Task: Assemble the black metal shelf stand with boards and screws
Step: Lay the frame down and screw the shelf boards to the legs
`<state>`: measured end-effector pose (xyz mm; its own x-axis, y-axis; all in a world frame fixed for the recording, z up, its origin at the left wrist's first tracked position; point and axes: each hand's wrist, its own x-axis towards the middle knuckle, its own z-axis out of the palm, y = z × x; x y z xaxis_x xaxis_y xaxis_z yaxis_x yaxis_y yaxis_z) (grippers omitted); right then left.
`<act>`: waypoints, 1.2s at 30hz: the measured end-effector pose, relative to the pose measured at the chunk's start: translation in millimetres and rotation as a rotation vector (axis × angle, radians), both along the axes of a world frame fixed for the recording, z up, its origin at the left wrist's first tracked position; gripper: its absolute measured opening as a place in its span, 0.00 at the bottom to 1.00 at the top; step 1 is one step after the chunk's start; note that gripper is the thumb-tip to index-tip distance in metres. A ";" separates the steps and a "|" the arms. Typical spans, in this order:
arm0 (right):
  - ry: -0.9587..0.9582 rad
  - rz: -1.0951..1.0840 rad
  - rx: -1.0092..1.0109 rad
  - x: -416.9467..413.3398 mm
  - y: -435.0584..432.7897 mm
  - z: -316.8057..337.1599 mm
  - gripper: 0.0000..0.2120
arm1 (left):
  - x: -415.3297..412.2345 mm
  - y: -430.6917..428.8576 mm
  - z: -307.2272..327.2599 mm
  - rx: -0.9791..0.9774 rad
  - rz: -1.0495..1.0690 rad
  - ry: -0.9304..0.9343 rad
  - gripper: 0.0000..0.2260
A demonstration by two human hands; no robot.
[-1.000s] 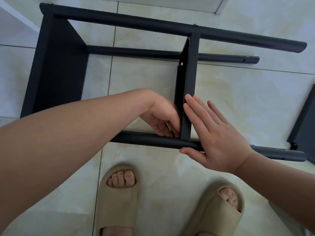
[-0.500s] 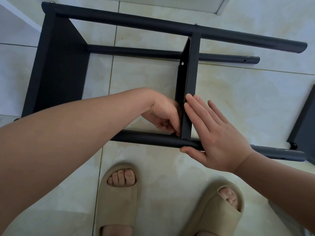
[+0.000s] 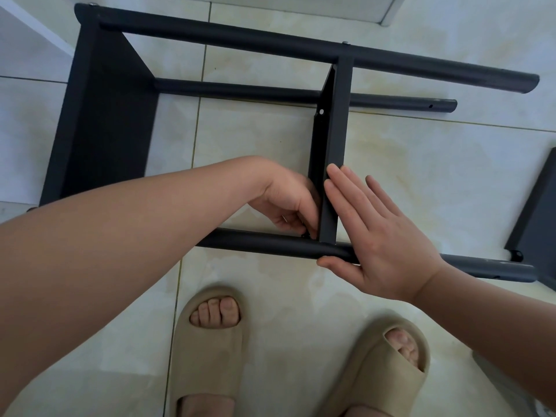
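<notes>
**newbie_diy:** How does this shelf stand [image 3: 301,46] handle, and where do you grab it?

**flatpack_fan:** It's lying on its side on the tile floor [image 3: 421,164], just beyond the feet. I'd guess it's stiff and fairly light, with slick tubes, so brace it at the joint. The right hand [image 3: 382,242] lies flat, fingers straight, against the middle board [image 3: 334,139], with the thumb on the near tube [image 3: 270,243]. The left hand [image 3: 288,203] has its fingers curled, pinching what looks like a screw [image 3: 305,235] at that corner (it's tiny, so not certain).

**newbie_diy:** Parts count?

**flatpack_fan:** Three tubes show. Three boards: the left board [image 3: 105,121] and the middle one are fitted, and a loose board [image 3: 538,218] lies at the right.
</notes>
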<state>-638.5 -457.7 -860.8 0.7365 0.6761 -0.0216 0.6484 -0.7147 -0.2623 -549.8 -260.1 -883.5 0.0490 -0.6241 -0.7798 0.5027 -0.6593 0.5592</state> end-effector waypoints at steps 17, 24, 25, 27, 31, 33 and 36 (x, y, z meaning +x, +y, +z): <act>0.003 0.001 -0.011 0.2 0.3 -0.2 0.43 | 2.2 5.5 3.7 0.003 -0.017 -0.059 0.06; 0.000 -0.003 -0.001 -0.6 0.9 -0.3 0.43 | 1.2 0.6 0.4 0.028 -0.063 -0.081 0.04; 0.000 -0.002 -0.003 -0.8 0.8 -0.2 0.43 | 1.2 0.1 0.4 0.021 -0.056 -0.075 0.05; -0.006 -0.001 -0.006 -0.5 0.9 -0.2 0.43 | 1.3 0.0 0.8 0.010 -0.040 -0.071 0.06; -0.006 0.001 -0.006 0.0 0.9 -0.5 0.43 | 2.5 0.2 2.3 0.003 -0.038 -0.071 0.07; -0.008 -0.001 -0.007 0.0 0.5 -0.7 0.43 | 2.5 0.7 2.6 -0.003 -0.042 -0.076 0.08; -0.011 -0.001 -0.007 0.1 0.4 -0.9 0.43 | 1.7 1.8 3.2 -0.020 -0.036 -0.067 0.09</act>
<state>-638.4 -457.3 -861.7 0.7372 0.6754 -0.0183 0.6507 -0.7171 -0.2497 -548.0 -258.3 -880.3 0.0783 -0.6419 -0.7627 0.4398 -0.6644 0.6043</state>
